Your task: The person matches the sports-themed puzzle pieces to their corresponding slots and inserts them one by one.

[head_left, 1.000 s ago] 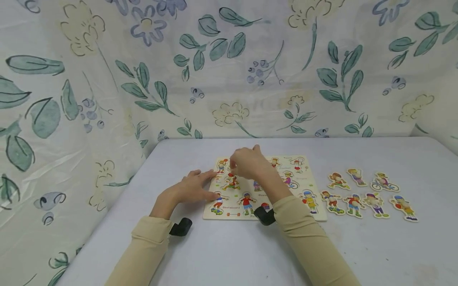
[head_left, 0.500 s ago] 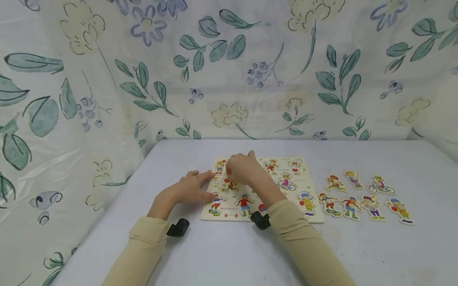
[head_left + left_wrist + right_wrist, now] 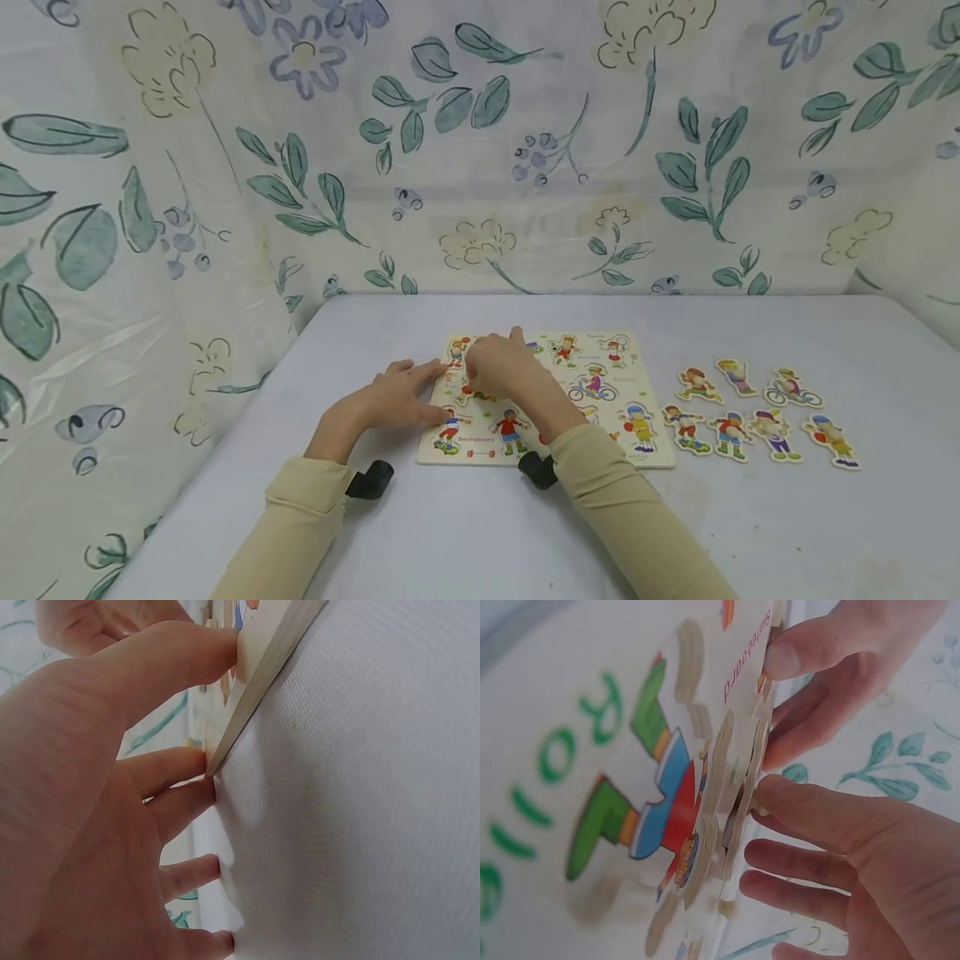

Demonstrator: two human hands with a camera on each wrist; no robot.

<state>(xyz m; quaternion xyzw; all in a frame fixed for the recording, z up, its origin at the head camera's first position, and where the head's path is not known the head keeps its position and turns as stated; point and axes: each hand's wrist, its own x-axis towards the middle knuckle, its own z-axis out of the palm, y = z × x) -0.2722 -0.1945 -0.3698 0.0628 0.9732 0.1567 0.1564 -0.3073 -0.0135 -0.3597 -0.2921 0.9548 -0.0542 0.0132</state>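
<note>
A wooden peg puzzle board (image 3: pixel 480 461) with printed sports figures lies flat on the table. My left hand (image 3: pixel 390 398) is at its left edge, fingers spread and nearly straight. In the left wrist view the thumb (image 3: pixel 214 654) rests on the board and the fingertips (image 3: pixel 201 796) meet its corner and the tabletop. Over the middle row at the left, my right hand (image 3: pixel 501 367) covers part of a running figure. In the right wrist view, its thumb (image 3: pixel 787 796) and forefinger pinch the small knob of a thin puzzle piece (image 3: pixel 737 825); the piece's picture is hidden.
Several loose knobbed puzzle pieces lie right of the board, among them a cyclist (image 3: pixel 793 389), a runner (image 3: pixel 697 384) and a skateboarder (image 3: pixel 686 431). A floral cloth (image 3: pixel 480 167) hangs behind the white table (image 3: pixel 450 533) and along its left side.
My right hand has shifted slightly left and nearer to me, lower over the running figure. The left hand stays at the board's edge. The head view has turned slightly.
</note>
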